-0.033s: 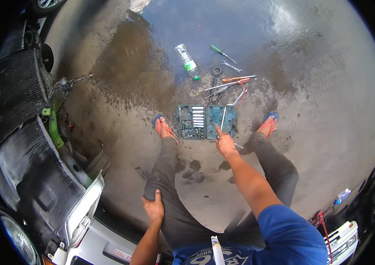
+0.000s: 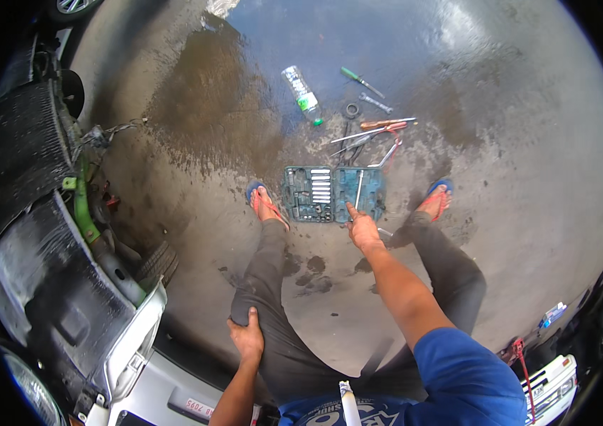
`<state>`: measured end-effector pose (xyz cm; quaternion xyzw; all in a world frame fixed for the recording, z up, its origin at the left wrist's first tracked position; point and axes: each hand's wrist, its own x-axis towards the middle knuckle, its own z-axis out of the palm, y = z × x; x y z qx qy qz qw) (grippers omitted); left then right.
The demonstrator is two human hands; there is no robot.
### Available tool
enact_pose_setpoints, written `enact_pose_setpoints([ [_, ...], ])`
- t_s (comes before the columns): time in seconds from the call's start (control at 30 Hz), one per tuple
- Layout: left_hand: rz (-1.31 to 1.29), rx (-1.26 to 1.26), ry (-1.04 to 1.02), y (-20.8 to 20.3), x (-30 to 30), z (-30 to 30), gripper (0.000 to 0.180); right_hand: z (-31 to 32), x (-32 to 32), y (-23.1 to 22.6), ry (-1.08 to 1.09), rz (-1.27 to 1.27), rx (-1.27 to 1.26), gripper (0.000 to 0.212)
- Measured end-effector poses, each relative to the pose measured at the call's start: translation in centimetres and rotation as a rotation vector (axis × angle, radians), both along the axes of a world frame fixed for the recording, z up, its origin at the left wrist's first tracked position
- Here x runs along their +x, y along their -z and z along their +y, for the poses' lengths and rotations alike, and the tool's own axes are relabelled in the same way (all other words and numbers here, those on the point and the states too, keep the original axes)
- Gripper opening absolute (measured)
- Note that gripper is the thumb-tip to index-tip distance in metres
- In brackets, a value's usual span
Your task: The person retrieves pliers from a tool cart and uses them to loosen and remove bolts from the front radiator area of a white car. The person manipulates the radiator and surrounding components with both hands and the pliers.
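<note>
My right hand (image 2: 363, 231) reaches down over the near edge of an open teal socket case (image 2: 370, 202). Its index finger points forward, and the other fingers curl around a slim metal wrench bar (image 2: 360, 187). The bar's shaft runs across the case's right half, and a short silver end shows right of my hand; the grip itself is hidden. In the case's left half lies a row of silver sockets (image 2: 321, 186). My left hand (image 2: 247, 334) rests on my left knee with the thumb apart, holding nothing.
Beyond the case lie screwdrivers (image 2: 383, 124), pliers (image 2: 358, 142), a spanner (image 2: 375, 104), a black ring (image 2: 352, 110), a green-handled screwdriver (image 2: 362, 82) and a plastic bottle (image 2: 303, 96). A partly dismantled vehicle (image 2: 39, 234) stands on the left. My sandalled feet flank the case.
Very little differs. My right knee and foot sit slightly farther right, and less of the bar's silver end shows beside my right hand. My left hand stays on the knee.
</note>
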<state>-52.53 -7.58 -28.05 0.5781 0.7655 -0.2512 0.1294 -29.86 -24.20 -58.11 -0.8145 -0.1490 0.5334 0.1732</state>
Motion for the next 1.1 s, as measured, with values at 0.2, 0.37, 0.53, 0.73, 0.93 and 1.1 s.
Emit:
enact_pose_setpoints([
  [0.2, -0.134, 0.083, 0.036, 1.3, -0.7, 1.6, 0.072, 0.9, -4.9, 9.5, -0.019, 0.078, -0.1, 0.031],
  [0.37, -0.174, 0.083, 0.042, 1.3, -0.7, 2.3, 0.069, 1.8, -4.3, 11.0, -0.089, 0.17, -0.121, 0.054],
  [0.53, -0.144, 0.1, 0.071, 1.1, -0.1, 2.9, 0.068, 4.3, 2.2, 10.0, -0.089, -0.009, -0.14, 0.06],
  [0.73, -0.187, 0.107, 0.044, 1.2, -0.2, 3.2, 0.067, 5.8, 9.5, 11.2, -0.17, -0.364, -0.191, 0.06],
  [0.93, -0.21, 0.079, 0.02, 1.3, -0.8, 3.0, 0.065, 3.7, 7.1, 13.6, -0.259, -0.163, -0.302, 0.054],
  [1.1, -0.23, 0.097, 0.029, 1.6, 0.3, 3.3, 0.063, -0.8, 4.5, 15.4, -0.24, 0.024, -0.315, 0.052],
])
